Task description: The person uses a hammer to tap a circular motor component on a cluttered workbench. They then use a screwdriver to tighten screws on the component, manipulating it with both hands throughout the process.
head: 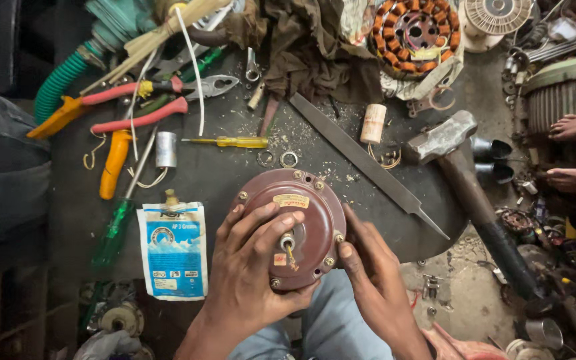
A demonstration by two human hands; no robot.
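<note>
Left hand [248,267] nearest the lens, fingers spread over the face of a round maroon motor housing [293,227], thumb under its lower rim, clamped on it; index finger lies beside the short central shaft [288,241]. Right hand [371,267] clasps the housing's right rim, thumb pressed near a rim bolt, fingers curled behind. Housing sits at the near edge of the dark work board [221,170], partly over the person's jeans-clad lap. Just left of it, at the board's near-left corner, a blue and white grease pouch [173,250] with a brass-coloured nozzle at top; contents not visible. Green-handled screwdriver [120,220] lies along the pouch's left side. Mid-board: small silver capacitor [165,149], yellow-handled screwdriver [231,142], two metal rings [277,159]. Far-left part: red-handled pliers [161,93], an orange-handled tool [113,163], green ribbed hose [61,80]. A long flat file [361,160] runs diagonally from the board's far middle toward its right edge, a white spool [373,123] touching it. Hammer [461,167] lies off the right edge, head near the spool. Copper-wound stator [416,33] at the far edge, resting on cloth. Another person's bare feet [570,153] at far right.
</note>
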